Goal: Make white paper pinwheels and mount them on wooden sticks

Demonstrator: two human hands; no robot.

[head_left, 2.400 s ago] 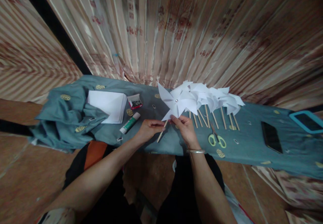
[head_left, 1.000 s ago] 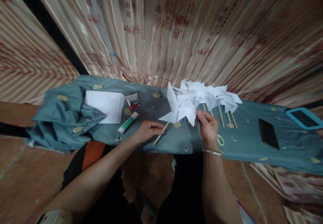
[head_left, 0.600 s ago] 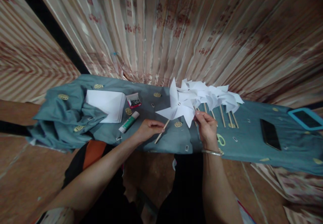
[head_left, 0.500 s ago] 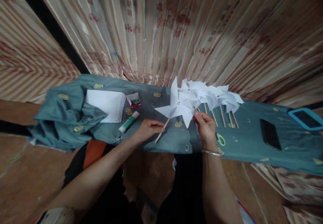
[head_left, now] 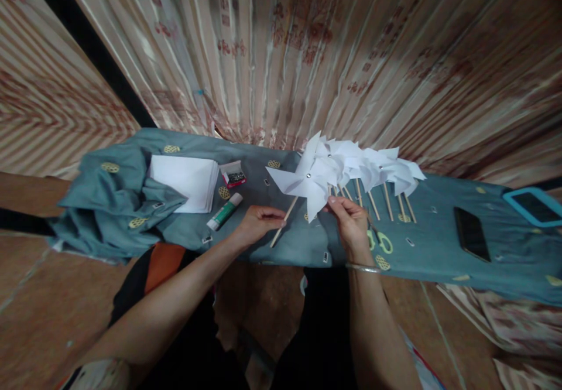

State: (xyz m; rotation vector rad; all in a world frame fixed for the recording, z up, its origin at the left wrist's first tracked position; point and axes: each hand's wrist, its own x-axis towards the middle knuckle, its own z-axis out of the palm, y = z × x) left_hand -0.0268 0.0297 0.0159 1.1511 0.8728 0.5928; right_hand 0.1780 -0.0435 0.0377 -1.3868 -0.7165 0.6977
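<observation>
A white paper pinwheel [head_left: 317, 184] with a shiny pin at its centre is held above the cloth-covered table. Its wooden stick [head_left: 281, 229] is pinched between the thumb and fingers of my left hand [head_left: 260, 224]. My right hand [head_left: 351, 226] closes its thumb and fingertips on the tip of one lower-right blade. Behind, several finished-looking pinwheels [head_left: 386, 170] lie in an overlapping row, sticks pointing toward me. Green-handled scissors [head_left: 383, 242] lie beside my right wrist, their blades partly hidden by the hand.
Left on the blue-green cloth [head_left: 259, 194] are a stack of white paper [head_left: 188, 179], a small open box of pins [head_left: 234, 175] and a glue stick [head_left: 225, 212]. A dark phone [head_left: 471, 233] and a blue-framed tablet [head_left: 533, 206] lie right. A pleated curtain [head_left: 281, 56] hangs behind.
The pinwheel's blades have turned slightly. My right hand has shifted a little left with the blade tip, uncovering more of the scissors. My left hand stays on the stick.
</observation>
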